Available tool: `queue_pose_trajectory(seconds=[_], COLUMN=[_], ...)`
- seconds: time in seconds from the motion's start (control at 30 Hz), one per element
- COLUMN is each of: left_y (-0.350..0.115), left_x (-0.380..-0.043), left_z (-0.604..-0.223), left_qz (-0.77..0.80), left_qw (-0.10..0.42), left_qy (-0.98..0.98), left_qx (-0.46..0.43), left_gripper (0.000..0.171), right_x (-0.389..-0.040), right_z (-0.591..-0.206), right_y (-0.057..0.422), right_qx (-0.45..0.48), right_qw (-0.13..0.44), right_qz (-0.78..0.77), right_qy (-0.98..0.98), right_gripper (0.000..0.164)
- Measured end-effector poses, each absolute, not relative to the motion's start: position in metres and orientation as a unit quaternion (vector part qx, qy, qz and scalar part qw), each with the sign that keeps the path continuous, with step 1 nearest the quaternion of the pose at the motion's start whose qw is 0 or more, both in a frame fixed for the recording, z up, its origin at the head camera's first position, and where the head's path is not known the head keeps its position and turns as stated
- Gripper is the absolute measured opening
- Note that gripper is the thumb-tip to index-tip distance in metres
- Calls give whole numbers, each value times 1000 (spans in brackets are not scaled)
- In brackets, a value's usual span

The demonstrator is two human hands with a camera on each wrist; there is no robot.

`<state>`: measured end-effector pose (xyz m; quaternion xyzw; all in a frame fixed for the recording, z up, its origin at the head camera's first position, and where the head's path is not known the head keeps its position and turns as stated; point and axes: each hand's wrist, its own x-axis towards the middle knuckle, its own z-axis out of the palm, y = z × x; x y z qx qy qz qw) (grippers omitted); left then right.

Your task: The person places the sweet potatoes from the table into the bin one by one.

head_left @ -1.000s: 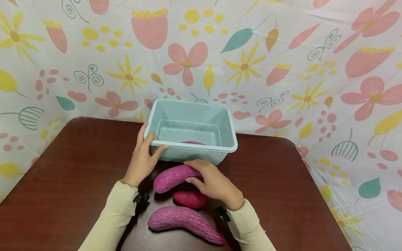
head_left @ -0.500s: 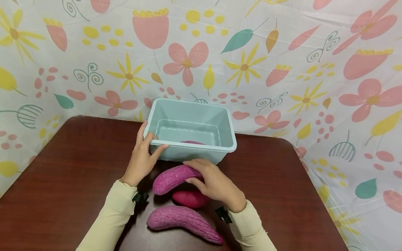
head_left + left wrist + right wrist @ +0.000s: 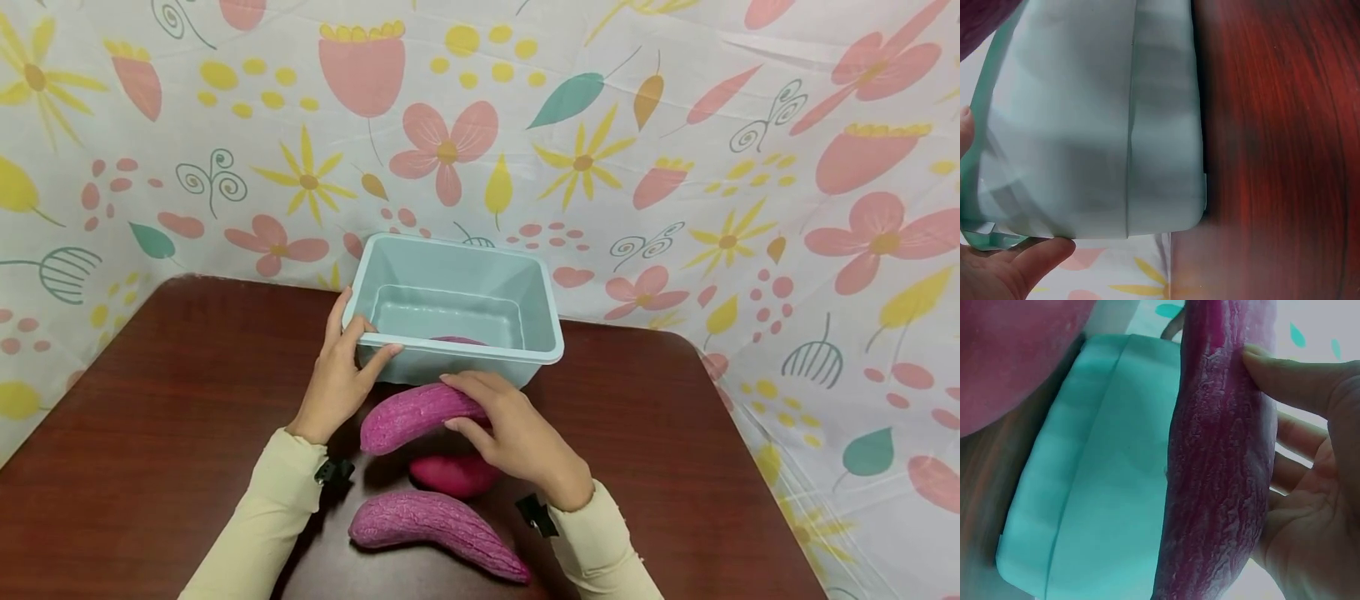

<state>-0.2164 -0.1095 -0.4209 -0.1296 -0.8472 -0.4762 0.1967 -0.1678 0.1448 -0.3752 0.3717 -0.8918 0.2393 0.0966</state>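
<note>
My right hand (image 3: pixel 517 429) grips a long, wrinkled purple sweet potato (image 3: pixel 412 417), thumb on one side and fingers on the other. It is raised above the table, just in front of a light blue plastic basin (image 3: pixel 457 360). In the right wrist view the purple sweet potato (image 3: pixel 1216 456) passes in front of the basin wall (image 3: pixel 1116 469). At the basin's near left corner, my left hand (image 3: pixel 337 375) holds the rim. Only part of another purple piece (image 3: pixel 459 340) shows inside the basin, behind its front wall.
Below the held one, a smooth, magenta-red vegetable (image 3: pixel 453 476) lies on the brown table (image 3: pixel 637 433). Nearer to me is a second long, curved purple sweet potato (image 3: pixel 435 529). A floral cloth (image 3: pixel 450 100) hangs behind the basin.
My right hand has lifted the purple sweet potato slightly up and toward the basin. My left hand keeps its hold on the rim.
</note>
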Motion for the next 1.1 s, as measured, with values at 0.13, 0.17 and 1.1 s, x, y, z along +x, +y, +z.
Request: queue_pose_trajectory(seconds=[0.13,0.17,1.1], left_y=[-109,-108,-110], left_x=[-218,-218,-218], left_z=[-421,-421,-423], left_qz=[-476,-476,-464], left_qw=[194,195,228], left_qy=[-848,-848,-842], left_qx=[-128,-129,-152], left_gripper=[32,32,32], right_x=[-167,-167,-170], right_z=[-373,-372,-357], right_y=[146,147,141], right_qx=[374,375,396], right_qw=[117,124,205], right_qz=[243,244,264], right_qy=[-887,-886,-855], right_gripper=[49,50,55])
